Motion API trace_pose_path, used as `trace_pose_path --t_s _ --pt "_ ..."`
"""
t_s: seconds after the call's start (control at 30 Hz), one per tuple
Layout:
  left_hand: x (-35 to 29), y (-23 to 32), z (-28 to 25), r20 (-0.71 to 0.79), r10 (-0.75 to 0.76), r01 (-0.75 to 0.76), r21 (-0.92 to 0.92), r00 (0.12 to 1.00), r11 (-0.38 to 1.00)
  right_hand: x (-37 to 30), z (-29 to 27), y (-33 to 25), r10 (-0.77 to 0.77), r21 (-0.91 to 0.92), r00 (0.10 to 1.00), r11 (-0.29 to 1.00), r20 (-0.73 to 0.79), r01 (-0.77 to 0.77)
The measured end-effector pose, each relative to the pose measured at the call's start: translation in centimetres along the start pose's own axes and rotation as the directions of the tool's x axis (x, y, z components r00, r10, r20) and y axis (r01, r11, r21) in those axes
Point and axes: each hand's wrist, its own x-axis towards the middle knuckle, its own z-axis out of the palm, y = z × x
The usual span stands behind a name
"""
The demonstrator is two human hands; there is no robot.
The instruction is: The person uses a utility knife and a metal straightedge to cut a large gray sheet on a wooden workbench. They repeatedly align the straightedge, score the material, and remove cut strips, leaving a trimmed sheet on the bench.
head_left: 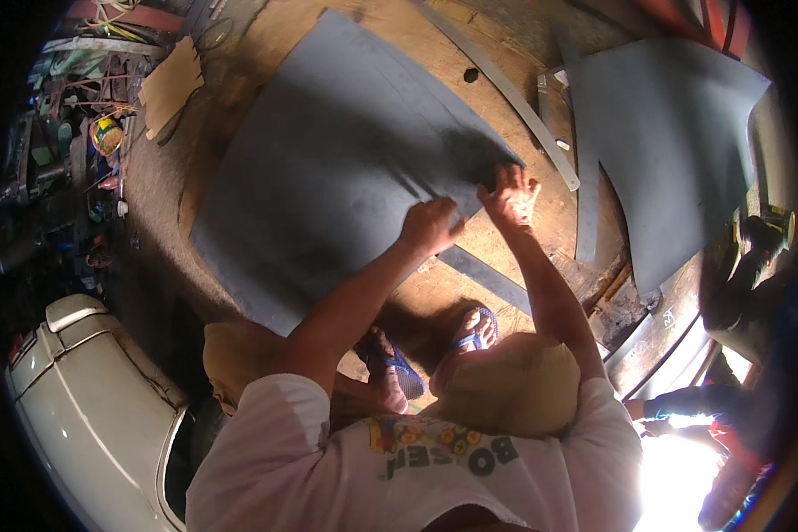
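A large dark grey sheet (pixel 328 151) lies flat on the ground before me. My left hand (pixel 430 226) is closed at the sheet's near right edge; whatever its fingers hold, if anything, is hidden. Fingers apart, my right hand (pixel 511 197) rests at the sheet's right corner. From beside my left hand a narrow dark grey strip (pixel 488 279) runs toward my right forearm. Beyond my right hand lies a long flat metal ruler (pixel 514 102), apart from the sheet.
A second grey sheet (pixel 669 142) with a curved cut edge lies at the right, beside another narrow strip (pixel 587 204). Cluttered tools and parts (pixel 62 168) fill the left side, near torn cardboard (pixel 170 87). A pale vehicle body panel (pixel 89 408) stands at lower left.
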Motion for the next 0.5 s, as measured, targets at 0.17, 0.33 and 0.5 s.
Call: trace_pose_path --t_s 0.17,0.33,0.5 --pt "1.8 -2.7 -0.6 -0.205 -0.113 0.139 0.117 0.972 0.983 1.8 -1.5 2.3 -0.028 0.001 0.998 1.0 -0.059 0.028" --pt "-2.9 0.8 4.1 0.015 0.055 -0.056 0.136 0.998 0.989 3.4 -1.0 2.7 -0.025 0.247 1.0 0.969 -0.004 0.025" --pt "-2.1 -0.3 4.3 0.101 -0.019 -0.013 0.31 0.995 0.951 4.7 -2.6 1.6 -0.126 0.326 0.99 0.935 -0.059 0.138"
